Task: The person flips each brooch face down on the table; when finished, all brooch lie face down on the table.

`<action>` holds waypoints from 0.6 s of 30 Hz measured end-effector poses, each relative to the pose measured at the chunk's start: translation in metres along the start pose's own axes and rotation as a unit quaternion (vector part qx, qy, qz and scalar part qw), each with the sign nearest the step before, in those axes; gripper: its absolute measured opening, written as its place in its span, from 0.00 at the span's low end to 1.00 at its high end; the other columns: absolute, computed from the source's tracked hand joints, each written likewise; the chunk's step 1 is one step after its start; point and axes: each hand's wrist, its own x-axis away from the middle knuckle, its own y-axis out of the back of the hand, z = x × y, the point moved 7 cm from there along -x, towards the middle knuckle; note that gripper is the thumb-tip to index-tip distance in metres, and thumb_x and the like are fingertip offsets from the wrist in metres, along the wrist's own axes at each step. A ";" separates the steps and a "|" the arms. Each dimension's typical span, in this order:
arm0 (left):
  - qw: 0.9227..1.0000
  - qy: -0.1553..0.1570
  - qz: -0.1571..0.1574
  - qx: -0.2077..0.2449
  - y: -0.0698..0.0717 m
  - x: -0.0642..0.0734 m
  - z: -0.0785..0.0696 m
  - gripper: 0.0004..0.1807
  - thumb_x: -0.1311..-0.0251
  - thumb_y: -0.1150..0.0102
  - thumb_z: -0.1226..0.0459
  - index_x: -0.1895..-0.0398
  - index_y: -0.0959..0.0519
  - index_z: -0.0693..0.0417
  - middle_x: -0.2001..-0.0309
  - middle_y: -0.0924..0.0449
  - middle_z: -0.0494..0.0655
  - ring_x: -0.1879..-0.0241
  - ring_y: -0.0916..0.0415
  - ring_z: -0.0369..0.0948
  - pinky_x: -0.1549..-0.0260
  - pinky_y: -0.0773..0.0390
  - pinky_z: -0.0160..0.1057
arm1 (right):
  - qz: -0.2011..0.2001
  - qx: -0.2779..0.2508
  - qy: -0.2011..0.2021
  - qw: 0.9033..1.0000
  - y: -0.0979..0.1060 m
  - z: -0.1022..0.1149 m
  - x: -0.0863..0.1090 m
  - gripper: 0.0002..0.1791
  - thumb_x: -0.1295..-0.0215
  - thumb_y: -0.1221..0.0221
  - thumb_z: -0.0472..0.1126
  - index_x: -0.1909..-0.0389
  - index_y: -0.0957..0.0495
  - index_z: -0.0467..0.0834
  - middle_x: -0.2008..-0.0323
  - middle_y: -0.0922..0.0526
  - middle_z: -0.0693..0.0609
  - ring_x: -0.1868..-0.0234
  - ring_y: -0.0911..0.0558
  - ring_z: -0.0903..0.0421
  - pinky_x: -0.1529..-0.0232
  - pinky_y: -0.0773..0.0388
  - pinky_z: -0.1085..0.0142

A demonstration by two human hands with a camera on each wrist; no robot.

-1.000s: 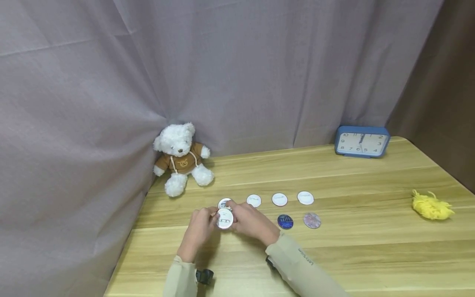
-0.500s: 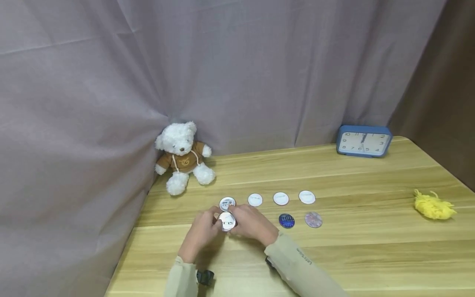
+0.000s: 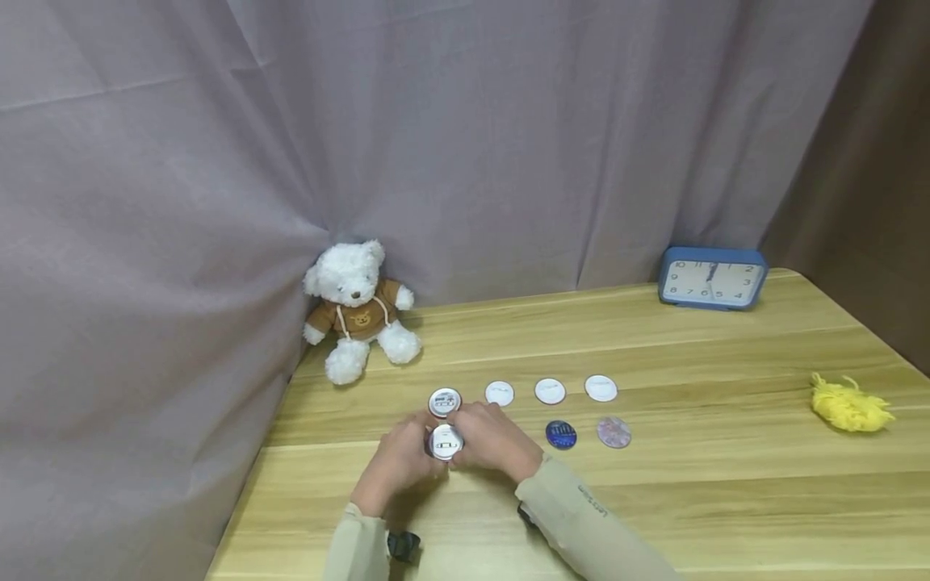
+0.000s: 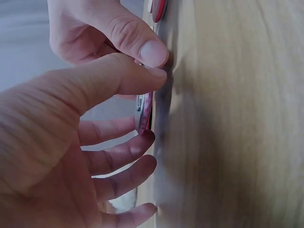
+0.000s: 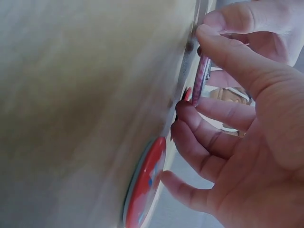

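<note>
Both hands hold one round pin badge [image 3: 446,442], its white back and metal pin facing up in the head view. My left hand [image 3: 402,453] grips its left edge, with the thumb over the top and fingers spread below in the left wrist view. My right hand [image 3: 494,436] pinches the right edge. From the side, the badge's rim [image 5: 202,78] looks pink in the right wrist view. Just beyond the hands lies another badge [image 3: 445,402], pin side up. A red badge [image 5: 147,185] lies close by the right hand's little finger.
Three badges lie white back up in a row, such as the nearest white badge [image 3: 499,393]. A blue badge [image 3: 561,434] and a pinkish badge [image 3: 613,432] lie in front. Behind stand a teddy bear [image 3: 356,311] and a clock [image 3: 713,278]; yellow yarn [image 3: 850,403] lies right.
Both hands have drawn the held badge slightly toward the person and lower. It overlapped the badge behind it earlier; now that one shows almost whole.
</note>
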 end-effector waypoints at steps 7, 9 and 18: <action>1.000 0.009 -0.002 -0.021 -0.002 -0.001 0.002 0.24 0.64 0.19 0.62 0.62 0.20 0.54 0.63 0.23 0.48 0.60 0.23 0.51 0.61 0.26 0.61 | 0.027 -0.007 -0.031 0.999 -0.008 -0.003 -0.001 0.28 0.59 0.21 0.42 0.52 0.17 0.46 0.56 0.15 0.51 0.61 0.22 0.49 0.56 0.25 0.48; 1.000 0.013 0.001 -0.027 -0.003 -0.001 0.003 0.21 0.65 0.19 0.63 0.65 0.20 0.53 0.65 0.25 0.47 0.62 0.24 0.50 0.63 0.27 0.61 | 0.033 -0.010 -0.040 0.999 -0.009 -0.003 -0.001 0.27 0.59 0.21 0.43 0.53 0.17 0.45 0.54 0.16 0.51 0.60 0.24 0.49 0.55 0.26 0.48; 0.999 0.023 0.005 -0.038 -0.003 -0.004 0.003 0.19 0.67 0.20 0.64 0.71 0.21 0.53 0.69 0.28 0.44 0.66 0.28 0.43 0.67 0.30 0.56 | 0.052 -0.023 -0.072 0.996 -0.008 -0.001 -0.002 0.19 0.58 0.21 0.43 0.67 0.18 0.44 0.59 0.18 0.51 0.59 0.27 0.51 0.47 0.28 0.42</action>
